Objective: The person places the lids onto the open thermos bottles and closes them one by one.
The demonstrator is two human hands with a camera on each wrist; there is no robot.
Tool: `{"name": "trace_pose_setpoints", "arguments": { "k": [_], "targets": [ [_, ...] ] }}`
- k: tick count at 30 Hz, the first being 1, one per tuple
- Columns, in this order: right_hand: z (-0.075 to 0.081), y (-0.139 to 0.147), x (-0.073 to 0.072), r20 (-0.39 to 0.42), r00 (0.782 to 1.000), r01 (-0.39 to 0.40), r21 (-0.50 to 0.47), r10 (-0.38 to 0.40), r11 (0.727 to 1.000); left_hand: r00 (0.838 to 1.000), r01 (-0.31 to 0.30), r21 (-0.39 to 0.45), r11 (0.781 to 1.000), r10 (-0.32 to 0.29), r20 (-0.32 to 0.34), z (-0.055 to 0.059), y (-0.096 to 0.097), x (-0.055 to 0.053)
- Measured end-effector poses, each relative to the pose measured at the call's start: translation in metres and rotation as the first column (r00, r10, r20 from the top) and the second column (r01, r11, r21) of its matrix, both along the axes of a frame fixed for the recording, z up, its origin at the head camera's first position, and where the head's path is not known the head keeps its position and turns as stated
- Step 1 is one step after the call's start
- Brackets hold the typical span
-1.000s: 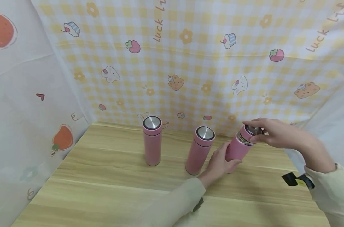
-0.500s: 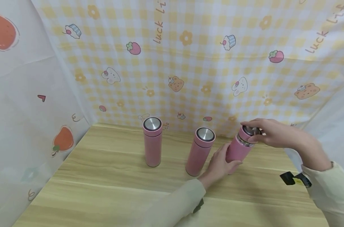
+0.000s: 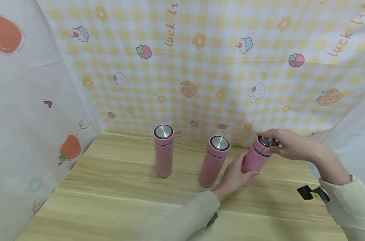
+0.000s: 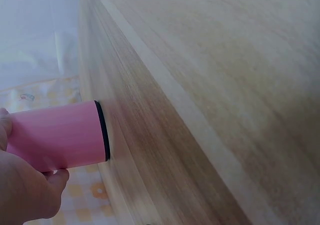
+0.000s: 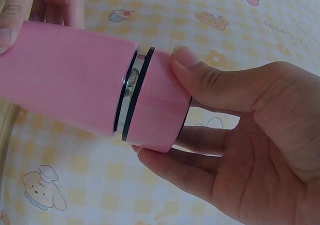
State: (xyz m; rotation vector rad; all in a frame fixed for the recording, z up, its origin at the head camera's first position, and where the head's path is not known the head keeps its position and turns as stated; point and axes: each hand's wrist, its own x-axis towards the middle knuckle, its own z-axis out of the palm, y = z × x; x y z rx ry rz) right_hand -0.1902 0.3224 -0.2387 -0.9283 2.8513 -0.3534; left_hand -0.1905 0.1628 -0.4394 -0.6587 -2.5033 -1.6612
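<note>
On the right of the table stands a pink thermos bottle (image 3: 254,162). My left hand (image 3: 233,175) grips its body from the left, thumb in front. The black-edged base of this bottle (image 4: 62,135) meets the table in the left wrist view. My right hand (image 3: 290,144) pinches the pink lid (image 5: 159,102) between thumb and fingers. In the right wrist view a narrow silver band (image 5: 131,92) shows between lid and body. Just left of my left hand is a second pink thermos (image 3: 211,165), capped with a silver-topped lid.
A third capped pink thermos (image 3: 164,155) stands upright farther left on the wooden table (image 3: 110,187). A yellow checked cloth (image 3: 197,67) hangs behind the table, and a white printed cloth (image 3: 28,100) hangs on the left.
The lid has come down closer to the bottle body, and the silver neck band showing between them has become much narrower. My left hand keeps its grip on the body.
</note>
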Motion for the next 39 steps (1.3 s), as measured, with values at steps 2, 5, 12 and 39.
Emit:
{"name": "trace_pose_setpoints", "arguments": {
  "k": [2, 5, 12, 39],
  "targets": [
    [-0.0001, 0.0001, 0.0006, -0.001, 1.000, 0.007, 0.009, -0.007, 1.000, 1.000, 0.001, 0.000, 1.000, -0.001, 0.002, 0.0005, 0.0004, 0.0006],
    [-0.0005, -0.0005, 0.0011, 0.003, 1.000, 0.018, 0.015, -0.018, 1.000, 1.000, -0.004, -0.011, 1.000, 0.004, 0.007, 0.0009, 0.0003, 0.0017],
    [-0.0002, -0.0037, 0.0014, 0.033, 0.999, 0.039, 0.015, -0.039, 0.999, 1.000, -0.018, -0.025, 1.000, 0.018, 0.011, 0.0011, 0.0001, 0.0016],
    [-0.0027, -0.0038, 0.0023, -0.044, 0.999, 0.013, 0.018, -0.013, 1.000, 1.000, -0.008, -0.005, 1.000, 0.008, 0.013, 0.0007, -0.0001, 0.0009]
  ]
}}
